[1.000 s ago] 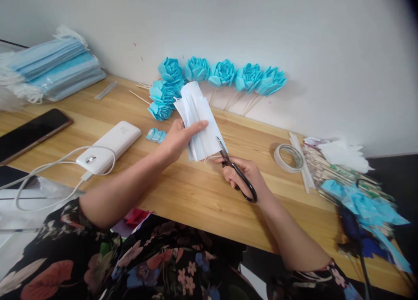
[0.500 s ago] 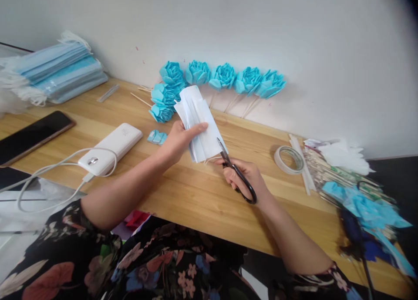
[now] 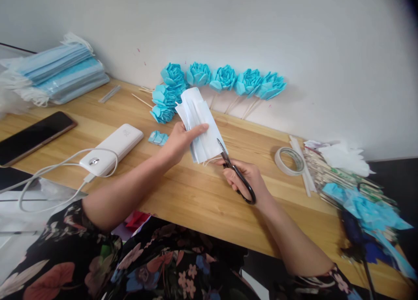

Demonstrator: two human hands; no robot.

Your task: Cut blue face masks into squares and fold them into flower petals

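Note:
My left hand [image 3: 183, 139] grips a pale blue and white face mask [image 3: 204, 132], its thumb pressed on the upper side. Black-handled scissors [image 3: 240, 178] are in my right hand [image 3: 248, 178], with the blades at the lower right edge of the mask. A thin ear loop [image 3: 212, 160] hangs from the mask's bottom edge near my right fingers. Behind the mask, several blue flowers [image 3: 224, 78] on thin sticks lean on the wall. Small folded blue pieces [image 3: 158, 137] lie on the table just left of my left hand.
On the wooden table [image 3: 189, 200] are a mask stack [image 3: 65, 73], a phone [image 3: 35, 136] and a white power bank [image 3: 112, 150] with a cable at left. At right are a tape roll [image 3: 289, 160], sticks, blue scraps [image 3: 365, 204] and a dark tool [image 3: 352, 230].
The whole view has shifted very slightly. Both hands, the mask and the scissors keep nearly the same positions relative to one another.

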